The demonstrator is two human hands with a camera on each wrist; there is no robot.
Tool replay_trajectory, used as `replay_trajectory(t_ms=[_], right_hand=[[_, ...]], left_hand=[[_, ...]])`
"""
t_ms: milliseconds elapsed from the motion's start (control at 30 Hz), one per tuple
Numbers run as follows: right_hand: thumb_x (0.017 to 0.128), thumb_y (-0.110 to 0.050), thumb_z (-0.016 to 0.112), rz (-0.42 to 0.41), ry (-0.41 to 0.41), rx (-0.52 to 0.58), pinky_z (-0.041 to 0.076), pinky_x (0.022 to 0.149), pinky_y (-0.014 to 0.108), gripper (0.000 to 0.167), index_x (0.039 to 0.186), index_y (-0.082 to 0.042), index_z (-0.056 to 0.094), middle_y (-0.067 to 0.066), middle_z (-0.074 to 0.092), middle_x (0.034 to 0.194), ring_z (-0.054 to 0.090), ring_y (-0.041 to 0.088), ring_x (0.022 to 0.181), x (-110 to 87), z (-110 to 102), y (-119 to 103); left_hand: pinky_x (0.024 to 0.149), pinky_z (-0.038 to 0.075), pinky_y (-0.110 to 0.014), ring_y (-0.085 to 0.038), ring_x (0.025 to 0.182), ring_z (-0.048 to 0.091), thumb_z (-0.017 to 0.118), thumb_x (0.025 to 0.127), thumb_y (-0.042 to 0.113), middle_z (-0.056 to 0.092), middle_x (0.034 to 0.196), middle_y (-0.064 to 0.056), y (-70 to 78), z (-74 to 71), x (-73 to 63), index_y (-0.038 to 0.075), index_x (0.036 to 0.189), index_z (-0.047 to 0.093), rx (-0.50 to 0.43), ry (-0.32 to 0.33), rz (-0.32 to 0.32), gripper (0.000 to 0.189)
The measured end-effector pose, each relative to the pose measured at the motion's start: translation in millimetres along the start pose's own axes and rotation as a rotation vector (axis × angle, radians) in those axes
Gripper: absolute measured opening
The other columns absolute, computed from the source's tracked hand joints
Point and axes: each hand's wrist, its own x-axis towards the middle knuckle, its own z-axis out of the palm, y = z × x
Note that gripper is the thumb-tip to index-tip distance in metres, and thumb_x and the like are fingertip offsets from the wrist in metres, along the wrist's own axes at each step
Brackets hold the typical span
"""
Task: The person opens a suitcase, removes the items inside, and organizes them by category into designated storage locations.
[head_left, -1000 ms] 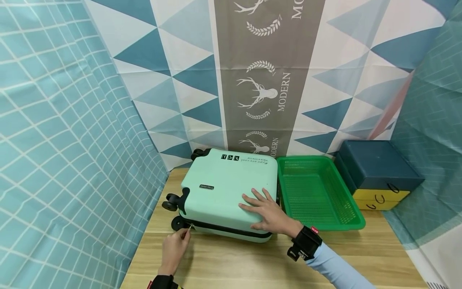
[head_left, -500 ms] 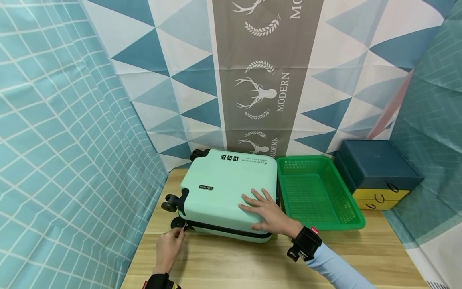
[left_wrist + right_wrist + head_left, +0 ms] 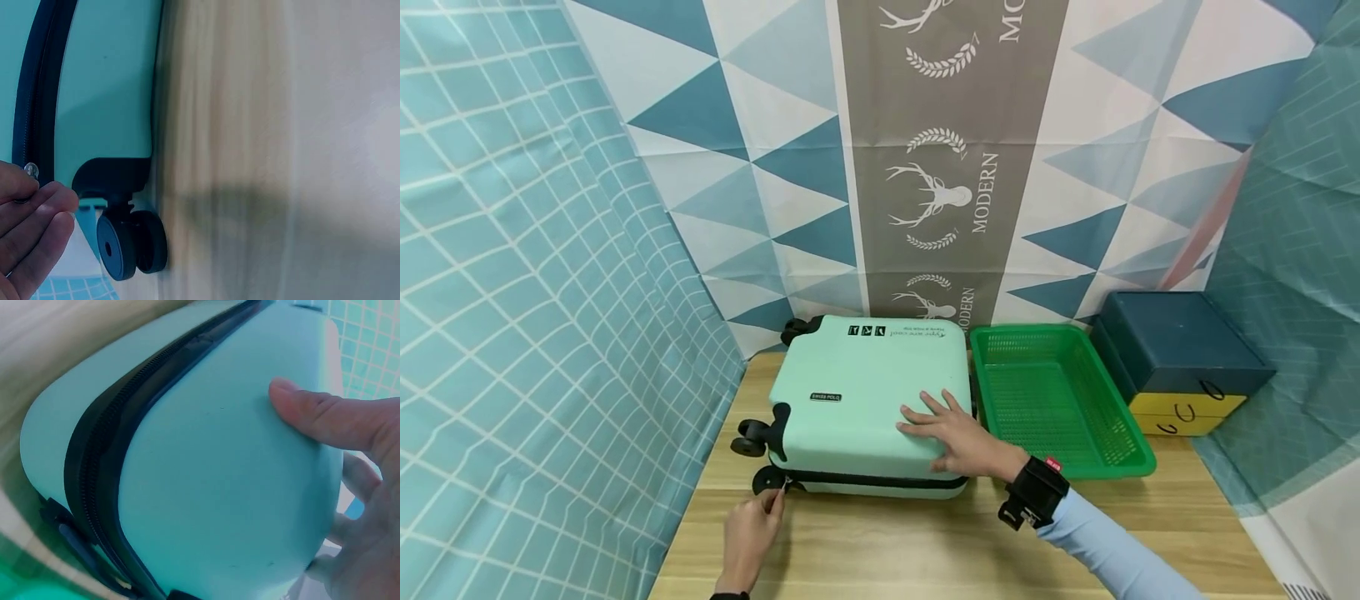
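A mint-green hard-shell suitcase (image 3: 857, 400) lies flat on the wooden table (image 3: 925, 550), with its black wheels (image 3: 751, 437) to the left. My left hand (image 3: 751, 529) pinches the small metal zipper pull (image 3: 30, 169) at the near-left corner, beside a black wheel (image 3: 128, 245). The black zipper (image 3: 112, 450) runs along the case's near side. My right hand (image 3: 958, 440) lies flat, fingers spread, on the lid near its right front corner; its thumb (image 3: 325, 412) presses the shell.
A green mesh basket (image 3: 1060, 400) stands just right of the suitcase. Further right sits a dark blue and yellow drawer box (image 3: 1180, 358). Patterned cloth walls (image 3: 925, 167) close in the back, left and right sides.
My left hand has drawn the zipper pull leftward along the near side to the corner by the wheel. The suitcase has shifted slightly. The right hand stays pressed on the lid.
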Motion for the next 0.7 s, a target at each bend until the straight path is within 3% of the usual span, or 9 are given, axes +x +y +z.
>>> replay_trajectory(t_ms=[233, 300, 400, 467, 567, 700], right_hand=[[0.076, 0.009, 0.079, 0.014, -0.028, 0.060, 0.014, 0.116, 0.055, 0.079, 0.146, -0.009, 0.049, 0.012, 0.041, 0.152, 0.022, 0.039, 0.145, -0.7, -11, 13], [0.075, 0.018, 0.074, 0.031, -0.005, 0.075, 0.027, 0.114, 0.048, 0.078, 0.145, -0.007, 0.051, 0.012, 0.044, 0.151, 0.026, 0.038, 0.144, -1.6, -12, 16], [0.075, 0.024, 0.069, 0.055, 0.033, 0.053, 0.047, 0.099, 0.036, 0.076, 0.143, -0.006, 0.053, 0.012, 0.047, 0.149, 0.031, 0.038, 0.142, -3.7, -12, 18], [0.076, 0.024, 0.068, 0.052, 0.061, 0.000, 0.051, 0.093, 0.034, 0.074, 0.142, -0.006, 0.054, 0.012, 0.048, 0.148, 0.035, 0.039, 0.140, -4.4, -10, 18], [0.077, 0.020, 0.070, 0.029, 0.110, -0.095, 0.044, 0.102, 0.043, 0.070, 0.141, -0.003, 0.055, 0.014, 0.049, 0.146, 0.039, 0.038, 0.137, -3.3, -6, 15], [0.080, -0.003, 0.081, 0.021, 0.148, -0.263, 0.032, 0.110, 0.053, 0.071, 0.144, 0.002, 0.048, 0.023, 0.044, 0.148, 0.039, 0.042, 0.136, 0.8, 3, 8]], left_hand=[[0.041, 0.039, -0.022, 0.000, 0.044, 0.050, 0.082, 0.076, -0.002, 0.063, 0.056, 0.007, 24.7, -5.2, -15.9, 0.007, 0.072, 0.076, -0.032, -0.050, -0.020, 0.011], [0.042, 0.040, -0.022, 0.001, 0.045, 0.051, 0.082, 0.077, -0.001, 0.063, 0.057, 0.007, 31.0, -5.9, -19.3, 0.009, 0.074, 0.076, -0.036, -0.076, -0.012, 0.011], [0.042, 0.039, -0.022, 0.001, 0.045, 0.050, 0.081, 0.079, 0.002, 0.063, 0.058, 0.007, 38.4, -5.8, -23.4, 0.009, 0.076, 0.077, -0.042, -0.119, 0.011, 0.009], [0.043, 0.041, -0.024, 0.000, 0.046, 0.052, 0.081, 0.079, 0.003, 0.064, 0.059, 0.007, 41.5, -5.9, -25.1, 0.008, 0.077, 0.077, -0.039, -0.136, 0.022, 0.007], [0.045, 0.045, -0.027, -0.004, 0.049, 0.057, 0.080, 0.080, 0.004, 0.066, 0.062, 0.006, 42.8, -6.3, -26.6, 0.007, 0.078, 0.077, -0.035, -0.144, 0.023, 0.005], [0.047, 0.047, -0.029, -0.006, 0.052, 0.060, 0.080, 0.081, 0.004, 0.067, 0.065, 0.006, 41.6, -6.1, -26.4, 0.009, 0.079, 0.077, -0.037, -0.148, 0.010, 0.006]])
